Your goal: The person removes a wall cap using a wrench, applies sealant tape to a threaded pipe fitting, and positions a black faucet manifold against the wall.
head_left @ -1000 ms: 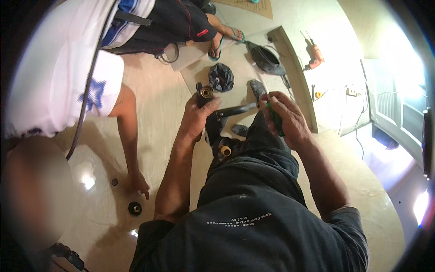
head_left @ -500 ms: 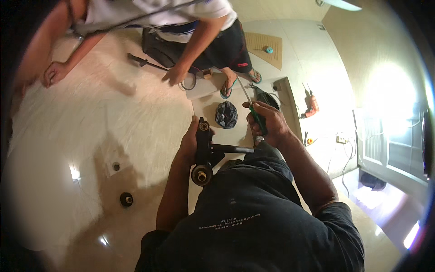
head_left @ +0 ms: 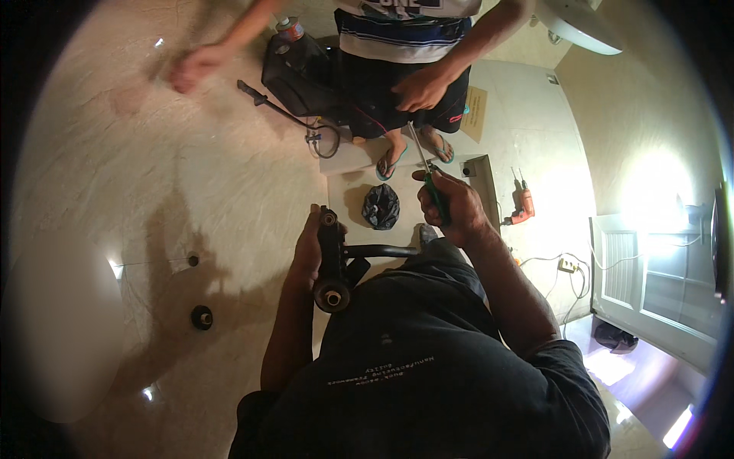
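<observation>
My left hand (head_left: 307,251) is closed around a black mixer tap (head_left: 330,249), held upright beside my body. Two brass-coloured connections show on its face, the lower one with a round black flange, and a long black spout points right across my shirt. In my raised right hand (head_left: 459,208) is a screwdriver (head_left: 438,202) with a green handle, its metal shaft pointing up and away from the tap. To the left, a black round flange with a brass fitting (head_left: 202,317) sits on the pale marbled wall, below a dark pipe hole (head_left: 193,261).
Ahead stands another person in flip-flops, with one hand (head_left: 424,88) before their shorts and a blurred hand (head_left: 195,70) near the wall. A black plastic bag (head_left: 381,206) lies between us. At right are an orange drill (head_left: 524,205), a socket strip (head_left: 568,265) with cables, and a white door (head_left: 650,268).
The other person has straightened and shifted right, one hand now before their shorts and the other moving by the wall. My view has shifted slightly; both my hands keep their holds.
</observation>
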The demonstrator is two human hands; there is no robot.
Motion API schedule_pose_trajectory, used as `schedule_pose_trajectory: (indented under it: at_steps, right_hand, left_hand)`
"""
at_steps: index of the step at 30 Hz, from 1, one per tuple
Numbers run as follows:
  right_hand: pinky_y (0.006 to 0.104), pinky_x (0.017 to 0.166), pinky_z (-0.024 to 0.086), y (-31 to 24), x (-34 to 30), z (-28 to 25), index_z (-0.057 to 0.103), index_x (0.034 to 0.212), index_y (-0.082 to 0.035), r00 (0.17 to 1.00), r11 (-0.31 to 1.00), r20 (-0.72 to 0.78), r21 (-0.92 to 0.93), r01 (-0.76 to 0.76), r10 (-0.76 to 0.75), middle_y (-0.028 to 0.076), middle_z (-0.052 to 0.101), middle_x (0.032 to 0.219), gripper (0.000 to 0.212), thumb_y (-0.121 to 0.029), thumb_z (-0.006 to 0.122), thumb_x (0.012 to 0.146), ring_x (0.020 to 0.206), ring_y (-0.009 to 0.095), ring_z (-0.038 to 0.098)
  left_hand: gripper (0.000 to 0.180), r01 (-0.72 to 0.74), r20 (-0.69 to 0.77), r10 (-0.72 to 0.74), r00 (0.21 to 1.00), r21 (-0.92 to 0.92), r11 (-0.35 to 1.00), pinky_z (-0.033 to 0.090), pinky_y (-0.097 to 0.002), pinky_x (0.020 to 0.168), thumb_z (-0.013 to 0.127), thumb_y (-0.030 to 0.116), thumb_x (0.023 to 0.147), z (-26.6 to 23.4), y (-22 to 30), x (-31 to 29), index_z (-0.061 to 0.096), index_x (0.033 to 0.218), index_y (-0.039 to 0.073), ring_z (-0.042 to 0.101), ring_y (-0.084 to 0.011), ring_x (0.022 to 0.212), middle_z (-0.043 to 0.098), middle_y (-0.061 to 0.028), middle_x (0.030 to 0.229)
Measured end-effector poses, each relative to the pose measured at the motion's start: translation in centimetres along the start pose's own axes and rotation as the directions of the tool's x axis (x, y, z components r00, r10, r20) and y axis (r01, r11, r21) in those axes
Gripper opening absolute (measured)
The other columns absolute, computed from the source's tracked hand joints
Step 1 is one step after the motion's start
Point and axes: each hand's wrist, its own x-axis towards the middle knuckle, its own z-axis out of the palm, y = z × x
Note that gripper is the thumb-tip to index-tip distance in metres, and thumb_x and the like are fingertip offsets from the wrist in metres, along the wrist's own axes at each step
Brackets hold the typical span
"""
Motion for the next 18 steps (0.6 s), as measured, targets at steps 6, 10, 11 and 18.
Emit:
schedule_pose_trajectory:
  at_steps: [6, 10, 11, 18]
  right_hand:
    - [0.0238, 0.051, 0.036, -0.4, 0.3, -0.4, 0.056, 0.127, 0.002, 0.998, 0.998, 0.021, -0.003, 0.057, -0.057, 0.006, 0.057, 0.079, 0.039, -0.03, 0.048, 0.106, 0.059, 0.01, 0.046]
    - [0.0238, 0.051, 0.036, -0.8, -0.1, -0.1, 0.056, 0.128, 0.002, 0.998, 0.998, 0.034, 0.008, 0.057, -0.057, 0.005, 0.056, 0.08, 0.039, -0.029, 0.048, 0.106, 0.059, 0.01, 0.046]
    - [0.0237, 0.051, 0.036, -0.8, -0.2, -0.1, 0.056, 0.128, 0.002, 0.998, 0.998, 0.041, 0.015, 0.054, -0.054, 0.005, 0.056, 0.08, 0.039, -0.03, 0.048, 0.106, 0.059, 0.01, 0.046]
    - [0.0222, 0.051, 0.035, -1.4, -0.4, 0.4, 0.059, 0.123, 0.001, 0.99, 0.991, -0.051, -0.016, 0.132, -0.132, 0.004, 0.056, 0.079, 0.038, -0.032, 0.047, 0.107, 0.057, 0.008, 0.045]
  left_hand:
    - [0.062, -0.005, 0.006, 0.005, 1.0, -0.046, 0.999, 0.051, -0.031, 0.056, 0.044, 0.068, 0.099, 0.1, -0.4, 1.1, 0.064, 0.091, 0.009, 0.059, -0.0155, 0.061, 0.061, -0.0046, 0.074]
    - [0.062, 0.002, 0.016, -0.002, 1.0, -0.044, 0.999, 0.051, -0.0312, 0.056, 0.045, 0.068, 0.099, 0.2, -0.4, 1.8, 0.064, 0.091, 0.01, 0.059, -0.0156, 0.06, 0.061, -0.0045, 0.074]
    - [0.068, -0.005, -0.004, 0.005, 1.0, -0.069, 0.998, 0.051, -0.0327, 0.051, 0.044, 0.072, 0.096, 0.2, -0.6, 2.3, 0.066, 0.089, 0.008, 0.059, -0.018, 0.054, 0.062, -0.006, 0.068]
    - [0.073, -0.006, -0.008, 0.006, 1.0, -0.08, 0.997, 0.052, -0.0359, 0.048, 0.045, 0.075, 0.094, 0.2, -0.9, 4.2, 0.068, 0.085, 0.007, 0.059, -0.0204, 0.051, 0.062, -0.0056, 0.065]
